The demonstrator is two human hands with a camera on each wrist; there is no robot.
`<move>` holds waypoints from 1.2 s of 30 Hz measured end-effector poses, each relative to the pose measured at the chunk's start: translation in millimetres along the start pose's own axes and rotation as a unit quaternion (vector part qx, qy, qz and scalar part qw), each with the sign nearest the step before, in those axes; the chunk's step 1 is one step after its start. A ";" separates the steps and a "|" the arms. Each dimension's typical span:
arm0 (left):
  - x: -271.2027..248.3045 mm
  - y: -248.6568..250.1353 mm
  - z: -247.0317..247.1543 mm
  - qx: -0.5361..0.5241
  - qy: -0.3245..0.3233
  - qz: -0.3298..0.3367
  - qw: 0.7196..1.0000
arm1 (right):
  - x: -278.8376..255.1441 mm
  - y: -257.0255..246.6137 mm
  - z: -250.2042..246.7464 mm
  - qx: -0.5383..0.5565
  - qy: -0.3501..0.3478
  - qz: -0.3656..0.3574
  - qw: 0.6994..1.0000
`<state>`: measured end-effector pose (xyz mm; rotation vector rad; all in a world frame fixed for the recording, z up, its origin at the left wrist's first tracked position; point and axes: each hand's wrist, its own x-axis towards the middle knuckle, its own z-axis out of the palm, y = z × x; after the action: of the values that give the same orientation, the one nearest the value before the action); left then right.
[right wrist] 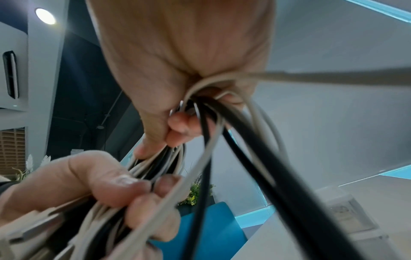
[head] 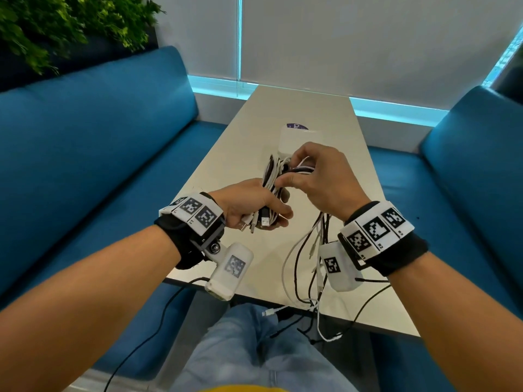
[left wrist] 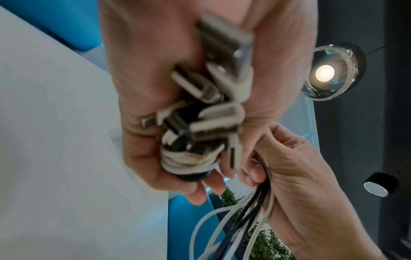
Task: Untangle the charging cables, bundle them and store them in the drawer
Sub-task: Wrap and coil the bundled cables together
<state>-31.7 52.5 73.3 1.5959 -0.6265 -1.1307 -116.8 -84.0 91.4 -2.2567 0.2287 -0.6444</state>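
A pale table point(head: 235, 142) carries a white box point(head: 300, 138) and trailing cable ends point(head: 300, 267).

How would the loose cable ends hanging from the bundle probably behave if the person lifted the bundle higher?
The loose cable ends would probably stay floppy, since they sag in curves over the table edge. They seem light: the right hand lifts several. The left hand grip on the coiled bundle likely prevents slipping.

The charging cables point(head: 276, 179), white and black, are gathered in a looped bundle held above the near part of the table, USB plugs point(left wrist: 213, 123) sticking out at its near end; loose tails point(head: 308, 267) hang to the right, trailing over the table's near edge
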 end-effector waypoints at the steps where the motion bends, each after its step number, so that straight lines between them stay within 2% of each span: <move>1: 0.5 -0.7 1.5 -0.006 0.000 -0.001 1.000 | -0.8 -0.6 -1.0 0.007 0.000 -0.002 1.000; 5: 1.0 -2.6 8.5 -0.025 -0.004 0.006 1.000 | -2.5 -4.7 -6.7 -0.006 -0.019 -0.013 1.000; 12: 1.2 2.3 15.7 -0.005 0.008 0.023 1.000 | 4.2 -5.2 -18.9 -0.027 -0.002 -0.020 0.999; 16: -0.7 4.2 19.4 -0.023 -0.031 0.040 0.998 | 3.7 -2.7 -22.1 0.037 0.006 -0.035 0.999; 19: -3.1 1.9 24.7 -0.043 -0.078 0.060 0.994 | 0.3 -1.7 -20.9 0.129 0.000 -0.044 0.991; 23: -2.4 3.8 31.6 -0.047 -0.103 0.086 0.990 | -6.0 -3.4 -15.3 0.278 0.018 0.004 0.960; 27: -1.8 8.8 33.0 -0.015 -0.136 0.081 0.987 | -16.2 -0.6 -11.6 0.326 -0.036 0.070 0.942; 30: -1.9 10.7 32.5 -0.011 -0.177 0.054 0.983 | -28.4 -5.0 -10.3 0.384 -0.089 0.083 0.915; 32: -2.1 11.3 32.1 0.000 -0.200 0.035 0.979 | -33.1 -10.1 -8.8 0.416 -0.093 0.087 0.901; 33: -2.9 11.6 32.8 0.008 -0.202 0.027 0.979 | -34.0 -12.5 -7.5 0.417 -0.085 0.087 0.901; 36: -4.4 11.4 37.4 0.042 -0.167 0.028 0.985 | -33.3 -17.0 -1.7 0.367 -0.037 0.080 0.926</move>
<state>-65.5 35.9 84.8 1.4579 -0.9436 -1.3573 -146.8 -61.6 92.1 -1.5165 0.1033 -0.4525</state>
